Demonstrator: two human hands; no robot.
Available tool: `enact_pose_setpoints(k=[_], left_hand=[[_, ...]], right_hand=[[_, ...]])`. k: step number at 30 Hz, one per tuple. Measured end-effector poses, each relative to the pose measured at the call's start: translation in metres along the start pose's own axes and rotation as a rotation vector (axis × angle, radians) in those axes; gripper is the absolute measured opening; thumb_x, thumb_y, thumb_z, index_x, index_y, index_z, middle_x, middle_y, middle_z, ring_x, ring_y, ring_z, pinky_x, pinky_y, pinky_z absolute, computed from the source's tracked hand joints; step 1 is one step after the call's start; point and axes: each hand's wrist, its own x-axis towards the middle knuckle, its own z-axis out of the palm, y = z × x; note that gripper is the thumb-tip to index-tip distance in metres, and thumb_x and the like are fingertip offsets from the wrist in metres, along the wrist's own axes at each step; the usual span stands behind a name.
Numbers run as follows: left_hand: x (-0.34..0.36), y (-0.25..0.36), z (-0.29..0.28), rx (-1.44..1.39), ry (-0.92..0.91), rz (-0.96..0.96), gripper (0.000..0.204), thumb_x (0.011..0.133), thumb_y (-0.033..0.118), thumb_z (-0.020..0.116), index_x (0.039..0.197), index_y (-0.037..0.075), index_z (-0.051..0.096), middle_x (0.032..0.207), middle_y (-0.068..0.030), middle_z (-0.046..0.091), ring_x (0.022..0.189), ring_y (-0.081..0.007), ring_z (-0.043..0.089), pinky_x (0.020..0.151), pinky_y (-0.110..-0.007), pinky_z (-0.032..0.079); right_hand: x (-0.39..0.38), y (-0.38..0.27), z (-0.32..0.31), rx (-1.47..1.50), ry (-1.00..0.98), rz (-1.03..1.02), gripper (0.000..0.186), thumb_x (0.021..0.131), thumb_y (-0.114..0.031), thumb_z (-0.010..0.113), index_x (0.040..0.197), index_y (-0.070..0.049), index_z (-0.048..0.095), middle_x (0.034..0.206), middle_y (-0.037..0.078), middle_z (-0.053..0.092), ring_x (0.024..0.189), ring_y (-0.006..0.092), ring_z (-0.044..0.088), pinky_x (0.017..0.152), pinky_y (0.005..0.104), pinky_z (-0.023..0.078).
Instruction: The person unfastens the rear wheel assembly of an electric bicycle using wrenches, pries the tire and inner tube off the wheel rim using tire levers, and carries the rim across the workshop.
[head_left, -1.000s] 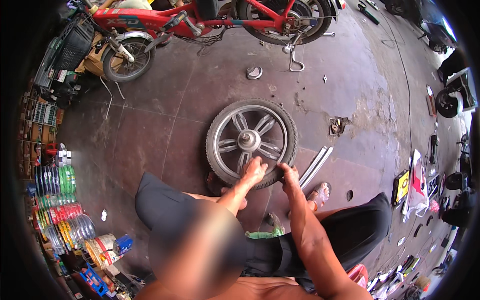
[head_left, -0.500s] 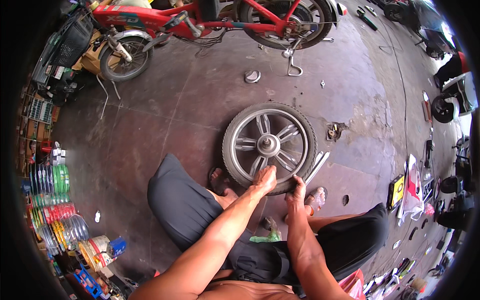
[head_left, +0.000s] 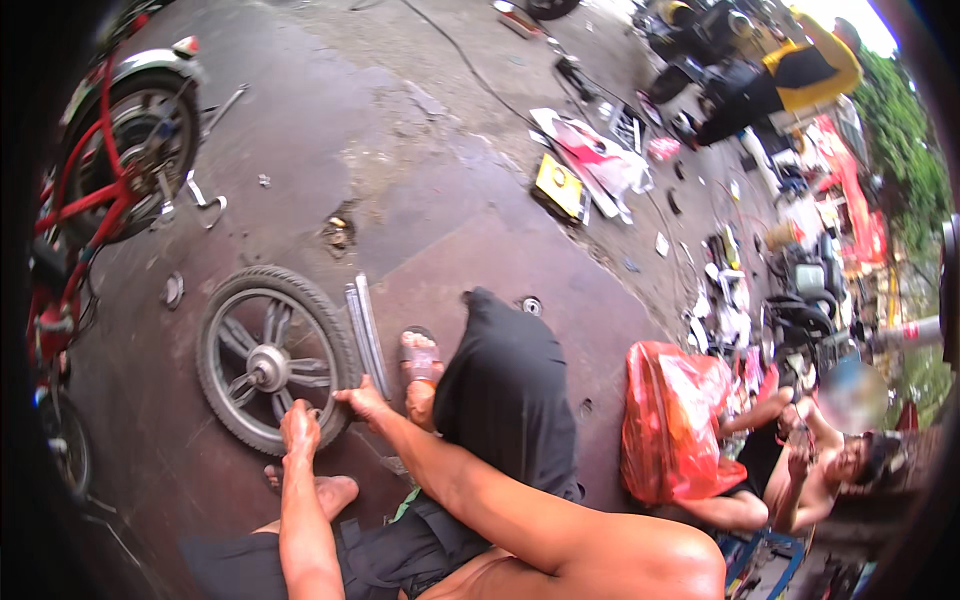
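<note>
We have the small spoked wheel (head_left: 268, 360) lying flat on the concrete floor (head_left: 450, 220), with our left hand (head_left: 299, 429) clamped on its tyre at the near edge and our right hand (head_left: 364, 402) gripping the rim just beside it. Two metal tyre levers (head_left: 362, 325) lie right past the right grip, our sandalled foot (head_left: 421, 365) next to them, a red bicycle (head_left: 110, 170) well beyond the wheel.

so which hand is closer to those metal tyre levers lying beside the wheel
Right. The right hand sits at the near end of the tyre levers; the left hand rests on the wheel rim, farther off.

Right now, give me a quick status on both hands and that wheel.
Left hand and right hand both pressing on the tyre rim. Scooter wheel lies flat on the floor. Tyre levers lie alongside it, sandalled foot close by.
</note>
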Motion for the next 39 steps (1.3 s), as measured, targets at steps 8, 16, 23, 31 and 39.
enact_pose_setpoints(k=[8,16,23,31,39], left_hand=[[0.029,-0.014,0.043,-0.433,-0.006,-0.027,0.015,0.078,0.009,0.060,0.086,-0.004,0.062,0.075,-0.0197,0.063,0.072,-0.0285,0.061,0.069,-0.038,0.045],[0.012,0.030,0.036,-0.023,0.136,-0.067,0.020,0.084,0.015,0.058,0.083,-0.005,0.060,0.081,-0.0264,0.061,0.079,-0.0442,0.058,0.070,-0.048,0.043],[0.004,0.035,0.010,0.040,0.036,-0.260,0.043,0.088,0.038,0.051,0.085,-0.003,0.064,0.086,-0.0278,0.062,0.083,-0.0449,0.059,0.074,-0.050,0.044],[0.007,0.014,0.019,-0.204,0.080,-0.054,0.025,0.078,0.020,0.063,0.088,-0.003,0.058,0.083,-0.0220,0.062,0.083,-0.0384,0.060,0.076,-0.045,0.044],[0.002,-0.017,0.024,-0.276,0.148,-0.068,0.022,0.074,0.017,0.065,0.080,-0.003,0.060,0.075,-0.0227,0.062,0.075,-0.0397,0.061,0.070,-0.043,0.046]], right_hand=[[0.008,-0.008,-0.023,-0.089,0.031,0.029,0.088,0.071,-0.019,0.072,0.135,0.009,0.019,0.126,0.022,0.046,0.117,0.0295,0.047,0.097,0.0338,0.037],[0.017,-0.001,-0.027,-0.099,0.020,-0.021,0.086,0.070,-0.014,0.072,0.135,0.009,0.021,0.125,0.022,0.048,0.116,0.0285,0.048,0.097,0.0333,0.038],[-0.002,-0.005,-0.020,-0.084,0.004,-0.001,0.095,0.070,-0.017,0.074,0.138,0.011,0.014,0.123,0.023,0.049,0.113,0.0285,0.050,0.096,0.0327,0.040],[-0.005,-0.007,-0.024,-0.125,-0.014,-0.026,0.095,0.071,-0.024,0.073,0.137,0.012,0.015,0.127,0.027,0.046,0.118,0.0314,0.048,0.098,0.0318,0.038],[-0.024,-0.011,-0.011,-0.381,0.058,-0.022,0.090,0.071,-0.034,0.071,0.133,0.012,0.024,0.129,0.029,0.045,0.119,0.0338,0.047,0.098,0.0335,0.039]])
